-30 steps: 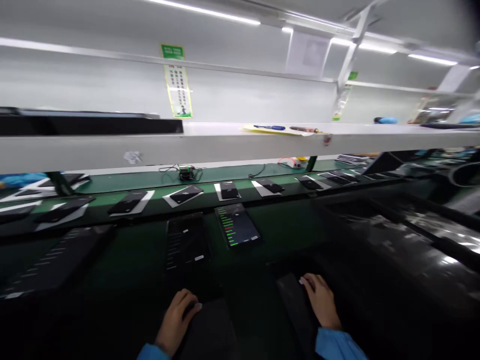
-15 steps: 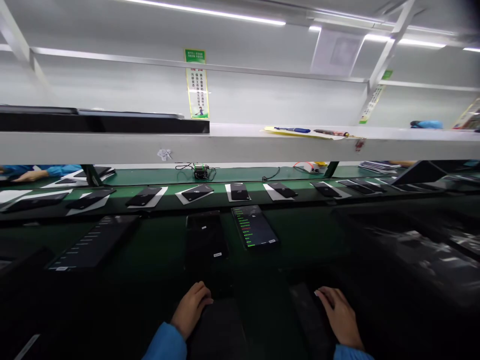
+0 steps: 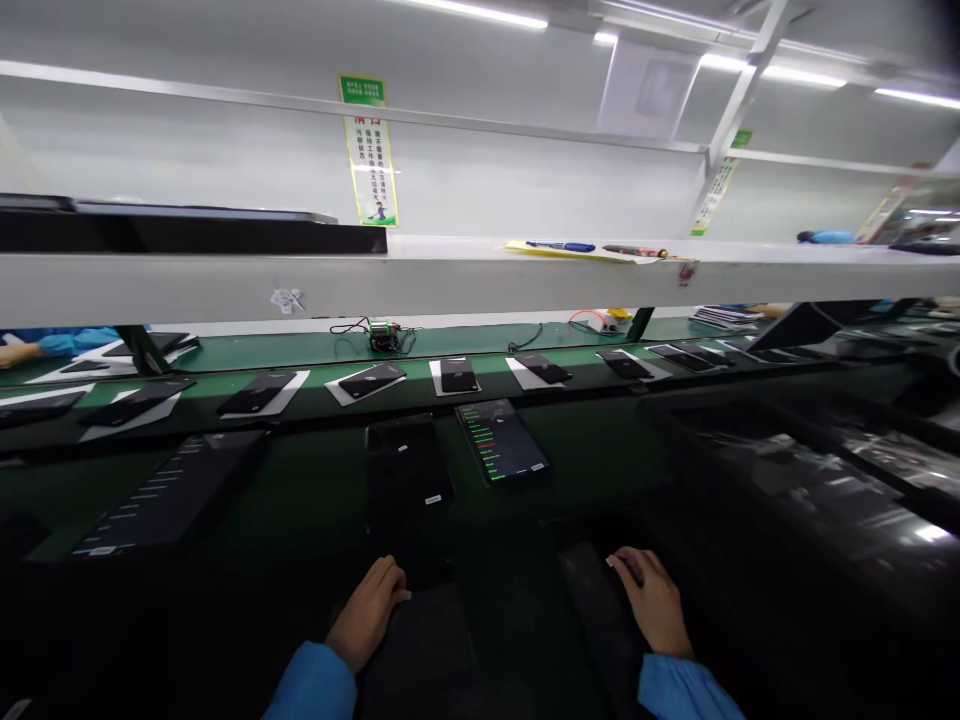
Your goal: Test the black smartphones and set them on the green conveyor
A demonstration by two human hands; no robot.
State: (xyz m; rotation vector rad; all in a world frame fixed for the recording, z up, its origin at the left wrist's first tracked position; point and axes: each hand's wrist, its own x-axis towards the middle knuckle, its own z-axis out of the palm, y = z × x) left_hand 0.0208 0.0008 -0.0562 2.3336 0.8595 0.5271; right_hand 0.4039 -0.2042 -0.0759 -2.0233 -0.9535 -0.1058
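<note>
My left hand [image 3: 367, 612] rests with curled fingers on the left edge of a dark flat device [image 3: 424, 640] lying on the green bench in front of me. My right hand [image 3: 651, 600] lies over the right side of another dark device [image 3: 596, 605], its fingers bent on the top. Just beyond them lie a dark phone [image 3: 407, 470] and a phone with a lit screen of green and red lines [image 3: 501, 440].
A green conveyor [image 3: 450, 350] carries a row of black phones on white cards [image 3: 457, 376]. A white shelf [image 3: 450, 270] above holds pens [image 3: 559, 246] and black trays [image 3: 187, 225]. Another person's sleeve and hand [image 3: 45, 345] show far left. Shiny dark trays [image 3: 825, 470] fill the right.
The view swung a little left and back; both hands stayed on the same dark devices with hardly any movement.
</note>
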